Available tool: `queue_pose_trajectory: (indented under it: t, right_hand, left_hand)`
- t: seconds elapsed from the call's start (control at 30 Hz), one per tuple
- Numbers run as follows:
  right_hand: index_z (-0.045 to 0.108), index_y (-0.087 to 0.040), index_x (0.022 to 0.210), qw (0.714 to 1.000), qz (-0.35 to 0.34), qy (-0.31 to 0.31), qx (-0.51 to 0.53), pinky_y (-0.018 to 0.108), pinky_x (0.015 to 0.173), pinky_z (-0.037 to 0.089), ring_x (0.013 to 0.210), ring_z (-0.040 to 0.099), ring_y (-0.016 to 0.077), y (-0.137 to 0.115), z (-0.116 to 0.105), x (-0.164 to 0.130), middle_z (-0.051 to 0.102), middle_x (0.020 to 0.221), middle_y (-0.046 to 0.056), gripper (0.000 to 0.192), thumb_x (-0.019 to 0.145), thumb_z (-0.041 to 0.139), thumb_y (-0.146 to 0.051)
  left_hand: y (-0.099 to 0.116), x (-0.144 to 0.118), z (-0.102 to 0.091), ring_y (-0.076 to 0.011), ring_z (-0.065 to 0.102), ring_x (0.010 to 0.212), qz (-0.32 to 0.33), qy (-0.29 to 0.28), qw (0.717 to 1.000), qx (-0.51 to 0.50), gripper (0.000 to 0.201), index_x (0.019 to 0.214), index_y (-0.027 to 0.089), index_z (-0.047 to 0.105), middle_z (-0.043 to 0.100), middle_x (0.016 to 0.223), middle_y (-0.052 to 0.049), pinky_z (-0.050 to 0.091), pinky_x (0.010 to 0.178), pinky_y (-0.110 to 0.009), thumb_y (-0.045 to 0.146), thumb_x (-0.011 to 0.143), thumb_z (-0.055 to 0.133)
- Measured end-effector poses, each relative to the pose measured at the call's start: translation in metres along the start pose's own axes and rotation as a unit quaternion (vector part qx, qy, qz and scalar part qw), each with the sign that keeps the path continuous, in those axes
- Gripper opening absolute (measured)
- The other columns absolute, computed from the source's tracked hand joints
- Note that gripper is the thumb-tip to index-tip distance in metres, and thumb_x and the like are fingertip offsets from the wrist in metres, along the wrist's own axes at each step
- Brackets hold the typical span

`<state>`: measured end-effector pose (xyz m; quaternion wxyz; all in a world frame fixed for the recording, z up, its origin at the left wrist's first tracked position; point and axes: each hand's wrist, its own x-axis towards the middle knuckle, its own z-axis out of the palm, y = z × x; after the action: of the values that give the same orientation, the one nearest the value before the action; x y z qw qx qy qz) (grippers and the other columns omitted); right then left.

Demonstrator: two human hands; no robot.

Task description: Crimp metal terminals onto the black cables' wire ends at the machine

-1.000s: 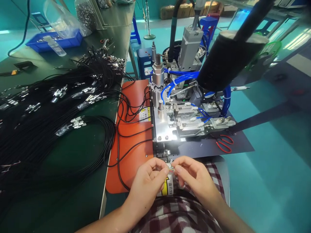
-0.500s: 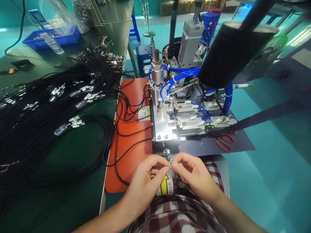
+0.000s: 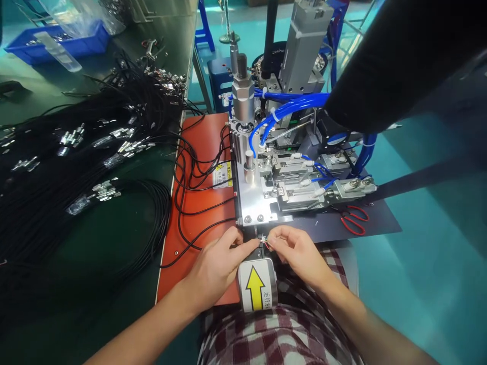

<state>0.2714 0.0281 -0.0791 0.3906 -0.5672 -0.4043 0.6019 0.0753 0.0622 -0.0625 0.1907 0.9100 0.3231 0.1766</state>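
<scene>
Wire end (image 3: 265, 244), thin with red strands, sits at the front edge of the machine's metal plate (image 3: 251, 200), just above the yellow arrow label (image 3: 256, 287). Left hand (image 3: 215, 266) and right hand (image 3: 294, 251) meet there, thumb and forefinger of each pinched shut on it. Black cable bundles (image 3: 76, 167) lie well apart to the left; red-handled scissors (image 3: 353, 220) to the right.

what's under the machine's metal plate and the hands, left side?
An orange mat lies under the metal plate, with black cables looped across it. The left hand covers its near edge; whatever lies beneath the plate itself is hidden.
</scene>
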Motion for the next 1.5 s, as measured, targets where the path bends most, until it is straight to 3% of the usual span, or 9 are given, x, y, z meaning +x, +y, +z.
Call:
queue_pose_trajectory:
  t: [1.5]
  right_hand:
    - [0.054, -0.018, 0.076, 0.994, -0.07, 0.063, -0.06, 0.024, 0.052, 0.034, 0.057, 0.041, 0.012, 0.021, 0.006, 0.003, 0.047, 0.064, -0.003, 0.017, 0.087, 0.054, -0.031]
  left_hand:
    - [-0.005, 0.002, 0.006, -0.0168, 0.055, 0.067, 0.037, 0.014, 0.998, 0.04, 0.036, 0.114, 0.014, 0.061, 0.05, 0.081, -0.007, 0.051, 0.055, -0.026, 0.007, 0.088, 0.037]
